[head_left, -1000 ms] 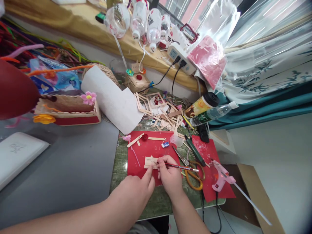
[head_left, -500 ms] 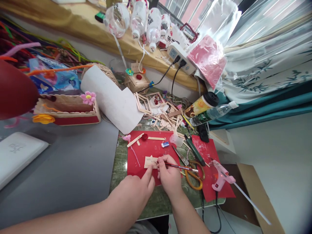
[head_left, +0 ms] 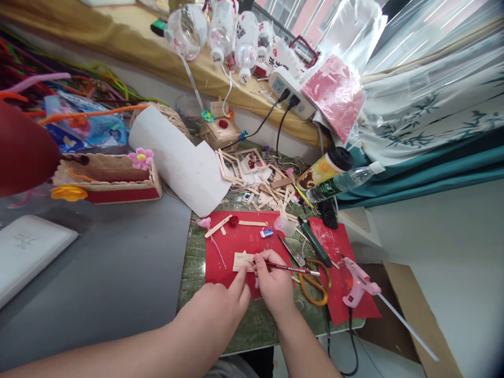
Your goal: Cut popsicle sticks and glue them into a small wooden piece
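Note:
Between the finger and thumb of my right hand (head_left: 274,281) is a dark red pencil (head_left: 291,269), its tip at a small pale wooden plaque (head_left: 240,261) with faint marks on it. My left hand (head_left: 220,304) has its index finger stretched onto the plaque's lower edge, pressing it down, while the other fingers curl under. The plaque lies on a red sheet (head_left: 220,249). Beyond it on the sheet are a blue-and-white eraser (head_left: 266,232), a dark red flower (head_left: 233,221) and craft sticks (head_left: 252,224).
Scissors (head_left: 315,290) with orange handles lie right of my right hand, beside a green utility knife (head_left: 315,244). A pink glue gun (head_left: 357,283) rests on another red sheet. Loose wooden sticks (head_left: 271,189) pile up behind, near a drink bottle (head_left: 342,184). A grey board (head_left: 129,262) covers the left.
The whole view has shifted very slightly. Both hands, the pencil and the plaque stay in nearly the same place.

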A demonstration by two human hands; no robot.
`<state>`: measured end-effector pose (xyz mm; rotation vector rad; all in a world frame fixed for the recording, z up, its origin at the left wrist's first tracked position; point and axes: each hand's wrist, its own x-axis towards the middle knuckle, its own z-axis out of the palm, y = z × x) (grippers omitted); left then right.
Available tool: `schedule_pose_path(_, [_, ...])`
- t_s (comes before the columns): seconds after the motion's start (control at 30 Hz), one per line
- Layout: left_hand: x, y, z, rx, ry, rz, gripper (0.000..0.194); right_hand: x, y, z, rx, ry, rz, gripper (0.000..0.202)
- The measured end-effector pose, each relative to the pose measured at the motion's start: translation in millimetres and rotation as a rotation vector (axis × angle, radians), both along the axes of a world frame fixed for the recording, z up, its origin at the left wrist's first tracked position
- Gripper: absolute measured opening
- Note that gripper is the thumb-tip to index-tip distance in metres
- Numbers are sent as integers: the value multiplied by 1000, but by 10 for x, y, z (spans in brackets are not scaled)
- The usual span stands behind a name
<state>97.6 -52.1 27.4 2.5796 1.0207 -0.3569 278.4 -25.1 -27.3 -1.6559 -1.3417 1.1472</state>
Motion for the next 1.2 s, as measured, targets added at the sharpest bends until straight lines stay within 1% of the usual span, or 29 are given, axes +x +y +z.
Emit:
schedule_pose_path(0.2, [-2,-4,-10,14,-9,-3,70,8,-3,-4,6,5,-6,33])
schedule_pose_path(0.37, [5,-6,-28,19,-7,-23,78,-1,0,26,9,29,16,32])
schedule_pose_path(0.6, [8,-12,-52,27,-7,-28,75,-5,5,49,33,-16,38,32])
schedule_pose_path(0.97, [10,11,-23,-25,11,-36,75,-14,11,77,108,-134,18,33])
schedule_pose_path(1.1, [11,17,-40,-20,2,-27,71,-20,9,84,114,-154,16,34])
schedule_pose_path(1.2, [14,10,-56,-16,3,-27,73,-18,11,92,120,-158,20,35])
